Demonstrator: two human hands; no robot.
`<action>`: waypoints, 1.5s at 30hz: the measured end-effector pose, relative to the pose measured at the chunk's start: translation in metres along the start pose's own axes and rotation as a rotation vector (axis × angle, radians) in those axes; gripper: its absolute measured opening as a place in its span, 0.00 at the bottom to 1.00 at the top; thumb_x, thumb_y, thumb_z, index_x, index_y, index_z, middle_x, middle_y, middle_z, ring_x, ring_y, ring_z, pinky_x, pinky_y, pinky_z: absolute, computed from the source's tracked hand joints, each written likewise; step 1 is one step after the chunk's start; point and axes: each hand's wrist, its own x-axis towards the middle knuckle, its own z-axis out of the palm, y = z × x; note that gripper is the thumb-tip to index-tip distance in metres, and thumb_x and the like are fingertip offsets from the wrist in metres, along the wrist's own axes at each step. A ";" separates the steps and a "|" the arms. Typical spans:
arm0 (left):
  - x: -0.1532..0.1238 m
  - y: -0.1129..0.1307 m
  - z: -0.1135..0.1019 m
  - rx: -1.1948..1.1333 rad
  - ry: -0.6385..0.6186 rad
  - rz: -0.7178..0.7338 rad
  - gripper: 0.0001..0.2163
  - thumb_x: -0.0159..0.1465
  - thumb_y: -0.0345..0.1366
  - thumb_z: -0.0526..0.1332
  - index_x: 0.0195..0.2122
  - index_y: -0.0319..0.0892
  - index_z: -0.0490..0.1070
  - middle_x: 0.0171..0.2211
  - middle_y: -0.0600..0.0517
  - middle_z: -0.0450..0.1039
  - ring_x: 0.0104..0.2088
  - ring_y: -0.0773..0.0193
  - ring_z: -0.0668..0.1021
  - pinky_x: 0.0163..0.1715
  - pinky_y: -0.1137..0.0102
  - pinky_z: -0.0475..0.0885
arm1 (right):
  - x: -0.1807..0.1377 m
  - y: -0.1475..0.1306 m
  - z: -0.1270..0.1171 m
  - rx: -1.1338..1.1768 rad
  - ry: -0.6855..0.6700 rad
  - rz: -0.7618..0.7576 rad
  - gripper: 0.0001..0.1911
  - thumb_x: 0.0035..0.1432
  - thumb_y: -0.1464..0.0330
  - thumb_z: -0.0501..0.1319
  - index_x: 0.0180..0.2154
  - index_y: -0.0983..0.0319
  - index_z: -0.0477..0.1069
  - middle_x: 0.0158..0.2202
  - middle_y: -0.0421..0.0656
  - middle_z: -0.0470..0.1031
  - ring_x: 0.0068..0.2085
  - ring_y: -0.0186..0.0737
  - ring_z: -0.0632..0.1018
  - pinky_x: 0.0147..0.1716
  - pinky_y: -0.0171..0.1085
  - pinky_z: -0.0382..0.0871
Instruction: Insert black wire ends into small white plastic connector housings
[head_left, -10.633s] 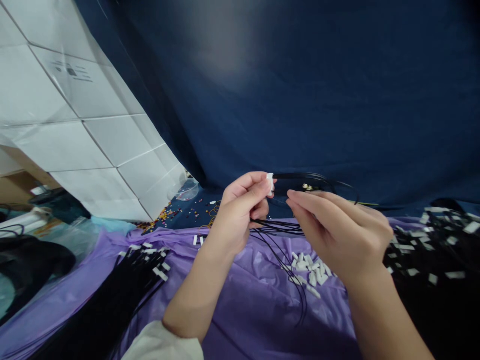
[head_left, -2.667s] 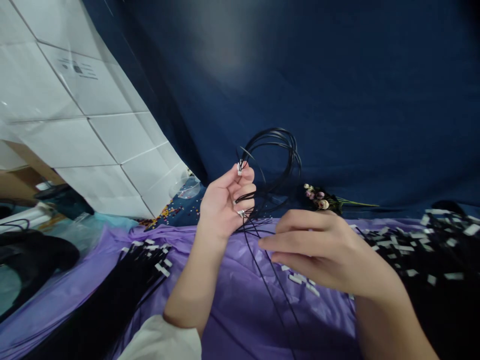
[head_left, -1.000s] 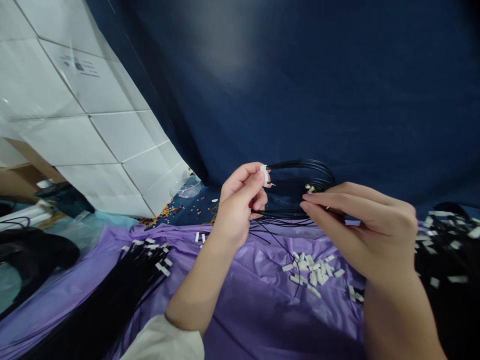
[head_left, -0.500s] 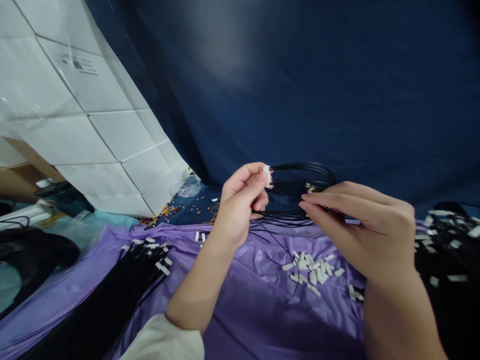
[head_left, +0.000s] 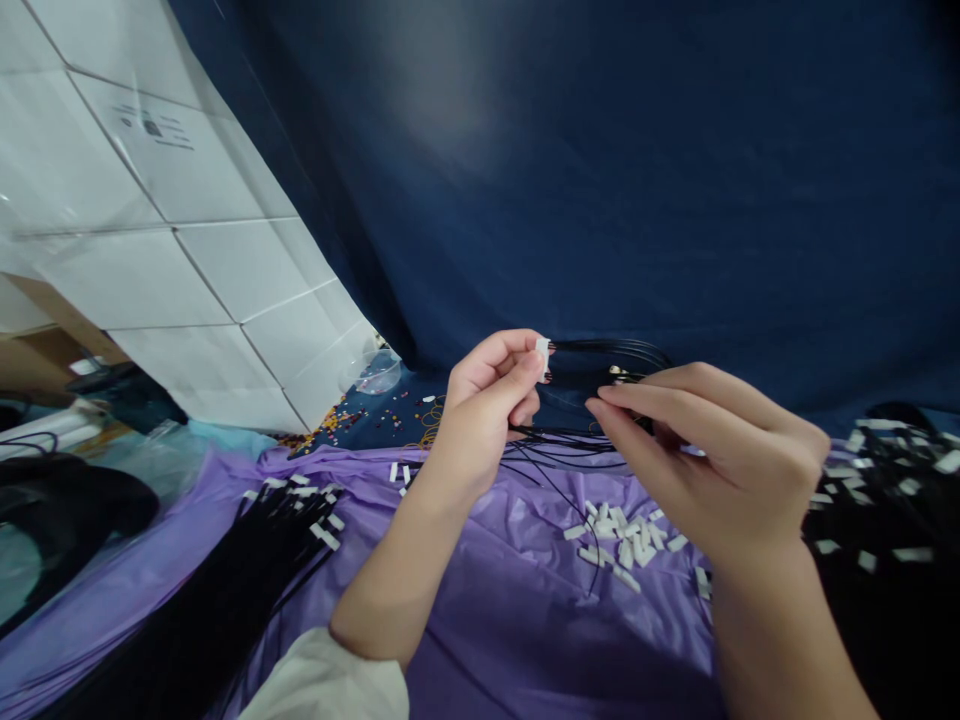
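My left hand (head_left: 480,415) pinches a small white connector (head_left: 543,358) between thumb and finger, in front of the blue cloth. Thin black wires (head_left: 611,347) run from the connector's right side and curve over toward my right hand (head_left: 712,440). That hand is closed, with thumb and forefinger close together around part of the wires. Shiny metal wire ends (head_left: 619,372) show just above its fingertips; what lies right between the tips is too small to make out. More black wires (head_left: 570,440) pass below, from under my left palm.
Loose white connectors (head_left: 634,535) lie piled on purple plastic sheeting (head_left: 510,600). A thick bundle of black wires (head_left: 187,590) with white ends rests at left, another bundle (head_left: 892,560) at right. White boxes (head_left: 210,270) are stacked beside the blue cloth (head_left: 637,180). Coloured bits surround a clear bowl (head_left: 379,372).
My left hand and the white connector have shifted slightly right and down. The fingertips of my right hand have moved a little left, closer to the connector.
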 end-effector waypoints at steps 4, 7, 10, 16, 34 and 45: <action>-0.001 0.002 0.000 -0.009 -0.023 -0.016 0.07 0.60 0.37 0.67 0.35 0.41 0.73 0.27 0.56 0.66 0.17 0.79 0.61 0.14 0.79 0.47 | -0.001 -0.002 0.000 -0.025 0.028 -0.025 0.09 0.52 0.81 0.70 0.36 0.65 0.79 0.29 0.44 0.78 0.29 0.35 0.79 0.27 0.35 0.72; -0.001 0.002 0.000 -0.011 -0.038 -0.014 0.07 0.60 0.36 0.67 0.35 0.40 0.73 0.26 0.56 0.65 0.17 0.79 0.61 0.15 0.78 0.47 | -0.001 -0.003 0.001 -0.026 0.032 -0.030 0.09 0.52 0.81 0.70 0.35 0.65 0.79 0.29 0.44 0.78 0.29 0.35 0.79 0.27 0.34 0.73; -0.003 0.002 0.001 -0.012 -0.054 -0.028 0.07 0.60 0.37 0.67 0.35 0.40 0.72 0.26 0.57 0.64 0.17 0.79 0.60 0.14 0.78 0.46 | -0.001 -0.004 0.003 -0.031 0.027 -0.033 0.07 0.52 0.81 0.70 0.33 0.65 0.79 0.28 0.43 0.78 0.27 0.34 0.79 0.26 0.34 0.73; -0.003 0.001 0.001 -0.018 -0.087 -0.042 0.08 0.61 0.38 0.66 0.35 0.40 0.71 0.26 0.57 0.64 0.16 0.79 0.59 0.15 0.78 0.46 | 0.001 -0.005 0.002 -0.053 0.027 -0.042 0.06 0.52 0.80 0.70 0.32 0.65 0.78 0.27 0.43 0.78 0.27 0.33 0.78 0.27 0.33 0.73; 0.007 0.014 -0.010 -0.081 0.306 0.057 0.09 0.57 0.38 0.69 0.35 0.42 0.72 0.28 0.57 0.65 0.16 0.80 0.60 0.11 0.81 0.48 | 0.001 0.004 -0.009 0.011 -0.013 0.033 0.14 0.55 0.80 0.67 0.39 0.56 0.77 0.40 0.46 0.76 0.39 0.44 0.77 0.35 0.43 0.74; 0.013 0.024 -0.020 -0.211 0.461 0.032 0.08 0.58 0.36 0.69 0.36 0.41 0.72 0.28 0.57 0.65 0.16 0.79 0.61 0.10 0.80 0.50 | -0.002 0.025 0.003 0.650 -0.761 0.072 0.11 0.64 0.76 0.61 0.44 0.61 0.79 0.37 0.43 0.78 0.36 0.32 0.78 0.35 0.30 0.72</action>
